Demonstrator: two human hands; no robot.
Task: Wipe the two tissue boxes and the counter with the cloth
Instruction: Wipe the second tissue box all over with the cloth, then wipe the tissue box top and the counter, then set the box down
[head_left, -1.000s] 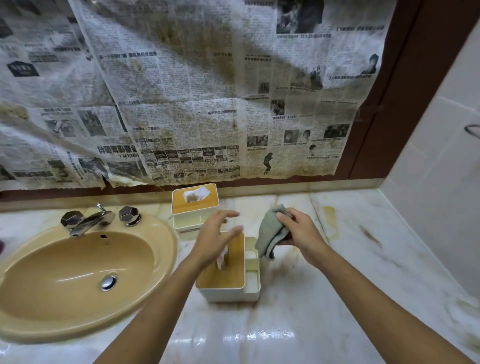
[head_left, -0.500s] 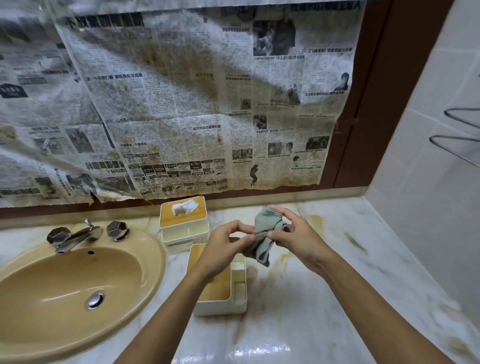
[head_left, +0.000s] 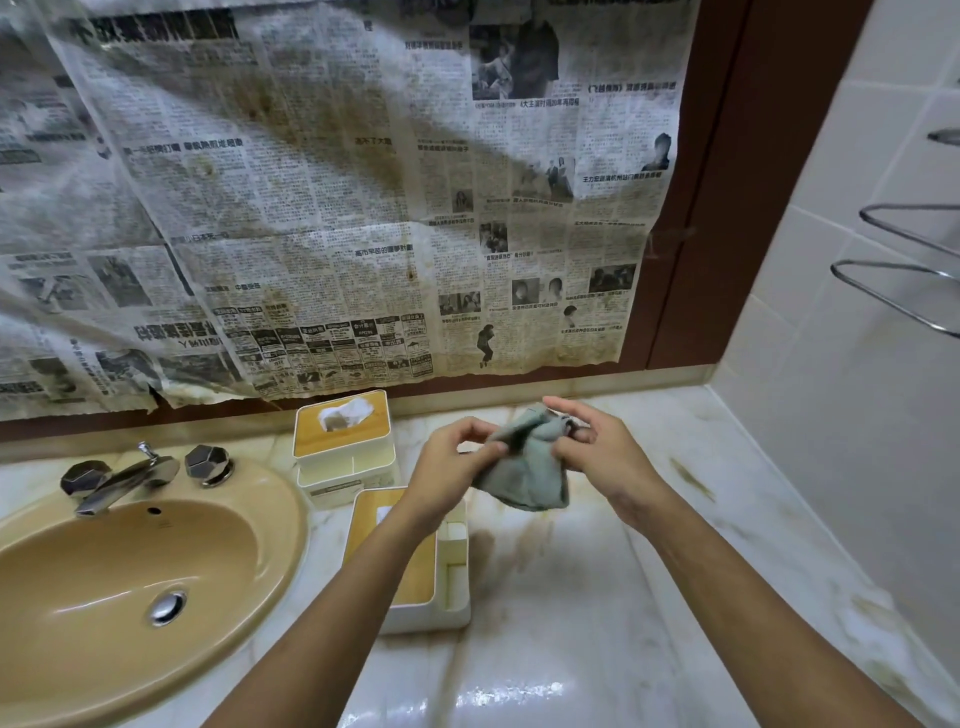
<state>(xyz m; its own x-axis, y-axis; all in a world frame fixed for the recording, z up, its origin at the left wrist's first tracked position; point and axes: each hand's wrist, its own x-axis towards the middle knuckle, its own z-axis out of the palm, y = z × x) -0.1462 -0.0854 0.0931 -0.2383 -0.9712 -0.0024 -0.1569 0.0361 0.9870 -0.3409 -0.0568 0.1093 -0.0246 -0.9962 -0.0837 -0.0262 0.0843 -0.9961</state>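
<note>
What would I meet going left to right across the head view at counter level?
In order: sink → back tissue box → left hand → cloth → right hand → wall rail. The front tissue box overlaps the back one and the left arm, so it is left out.

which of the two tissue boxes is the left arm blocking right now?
The near tissue box, next to the sink: the left forearm crosses over its wooden lid. The far tissue box, by the wall, is in full view.
</note>
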